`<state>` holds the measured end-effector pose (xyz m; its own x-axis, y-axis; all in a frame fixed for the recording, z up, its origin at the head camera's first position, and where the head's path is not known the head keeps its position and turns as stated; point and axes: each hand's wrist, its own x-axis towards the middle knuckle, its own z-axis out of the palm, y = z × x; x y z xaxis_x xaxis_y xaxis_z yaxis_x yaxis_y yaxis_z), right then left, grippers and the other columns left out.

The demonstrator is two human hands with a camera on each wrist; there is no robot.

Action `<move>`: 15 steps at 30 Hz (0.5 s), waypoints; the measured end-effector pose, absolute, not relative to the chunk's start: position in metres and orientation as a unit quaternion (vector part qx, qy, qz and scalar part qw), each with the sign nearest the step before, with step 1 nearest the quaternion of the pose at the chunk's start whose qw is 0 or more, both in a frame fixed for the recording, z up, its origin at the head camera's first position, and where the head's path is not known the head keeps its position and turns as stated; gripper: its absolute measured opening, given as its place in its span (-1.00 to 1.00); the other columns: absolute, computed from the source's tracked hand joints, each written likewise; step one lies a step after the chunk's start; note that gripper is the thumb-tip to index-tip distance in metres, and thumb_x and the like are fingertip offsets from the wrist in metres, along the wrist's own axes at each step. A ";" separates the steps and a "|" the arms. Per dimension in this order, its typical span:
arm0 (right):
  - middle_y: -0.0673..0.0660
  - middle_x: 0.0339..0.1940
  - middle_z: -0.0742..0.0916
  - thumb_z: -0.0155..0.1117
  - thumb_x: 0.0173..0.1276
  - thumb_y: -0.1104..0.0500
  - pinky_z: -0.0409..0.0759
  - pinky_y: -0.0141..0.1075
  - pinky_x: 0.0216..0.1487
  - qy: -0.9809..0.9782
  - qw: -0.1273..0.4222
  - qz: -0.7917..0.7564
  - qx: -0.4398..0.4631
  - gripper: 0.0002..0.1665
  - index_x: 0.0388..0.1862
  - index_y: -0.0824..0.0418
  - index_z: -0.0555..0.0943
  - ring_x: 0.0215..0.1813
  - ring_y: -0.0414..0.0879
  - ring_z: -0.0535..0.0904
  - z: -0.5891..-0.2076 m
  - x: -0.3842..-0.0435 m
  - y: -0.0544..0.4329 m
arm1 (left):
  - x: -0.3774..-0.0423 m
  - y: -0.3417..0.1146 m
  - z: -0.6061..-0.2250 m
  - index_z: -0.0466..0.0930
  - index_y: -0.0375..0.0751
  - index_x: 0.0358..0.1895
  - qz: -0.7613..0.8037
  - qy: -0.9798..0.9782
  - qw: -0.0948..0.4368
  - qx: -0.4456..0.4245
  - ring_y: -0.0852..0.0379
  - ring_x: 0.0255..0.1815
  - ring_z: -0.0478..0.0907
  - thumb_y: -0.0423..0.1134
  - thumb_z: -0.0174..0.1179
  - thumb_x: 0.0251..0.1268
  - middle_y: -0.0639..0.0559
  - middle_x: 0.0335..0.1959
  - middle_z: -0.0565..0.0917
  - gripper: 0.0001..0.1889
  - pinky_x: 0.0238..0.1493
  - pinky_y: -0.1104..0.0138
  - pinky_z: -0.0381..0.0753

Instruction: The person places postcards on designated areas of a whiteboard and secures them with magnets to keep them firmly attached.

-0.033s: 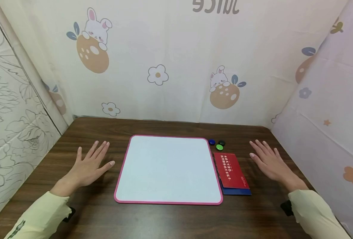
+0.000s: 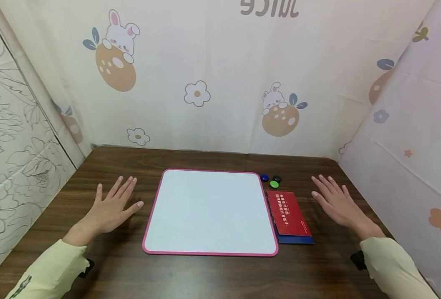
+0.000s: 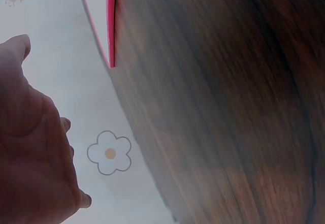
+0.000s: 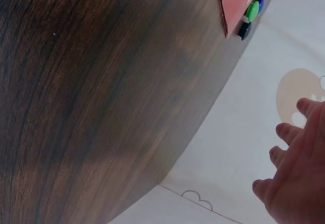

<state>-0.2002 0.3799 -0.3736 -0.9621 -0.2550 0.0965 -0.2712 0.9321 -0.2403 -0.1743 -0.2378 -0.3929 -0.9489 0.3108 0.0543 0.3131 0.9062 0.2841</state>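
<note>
A whiteboard [image 2: 210,211] with a pink rim lies flat in the middle of the dark wooden table. Left of it in the head view is my left hand [image 2: 110,209], palm down with fingers spread, holding nothing. My right hand [image 2: 338,203] is out to the right, fingers straight, likewise holding nothing. Between the board and the right hand lies a red folder or card [image 2: 289,214] with white writing, on top of a blue one [image 2: 297,239]. Behind these sit three small round pieces: a blue [image 2: 265,177], a black [image 2: 277,178] and a green one [image 2: 274,184].
A pale curtain [image 2: 228,124] printed with rabbits and flowers hangs behind the table [image 2: 190,274]. Similar cloth [image 2: 422,166] closes off the right side, and a flower-lined panel [image 2: 15,137] stands at the left. The board's corner [image 3: 110,56] shows in the left wrist view.
</note>
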 end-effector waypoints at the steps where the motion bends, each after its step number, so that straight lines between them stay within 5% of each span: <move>1: 0.46 0.48 0.07 -0.25 0.56 -0.11 -0.49 0.30 0.30 -0.982 0.031 0.126 0.134 -0.27 0.55 0.21 -0.05 0.49 0.37 -0.24 -0.374 -0.200 0.380 | -0.174 -0.238 -0.393 -0.32 -0.17 0.53 -0.148 -0.976 0.003 -0.160 -0.19 0.52 -0.33 0.23 -0.20 0.45 -0.19 0.54 -0.12 -0.16 0.24 -0.30 -0.58; 15: 0.47 0.47 0.08 -0.23 0.54 -0.15 -0.44 0.32 0.31 -0.983 0.018 0.126 0.130 -0.23 0.53 0.25 -0.02 0.47 0.40 -0.21 -0.372 -0.199 0.373 | -0.175 -0.231 -0.400 -0.32 -0.20 0.53 -0.166 -0.971 -0.008 -0.170 -0.20 0.52 -0.34 0.22 -0.19 0.45 -0.20 0.54 -0.16 -0.15 0.29 -0.25 -0.54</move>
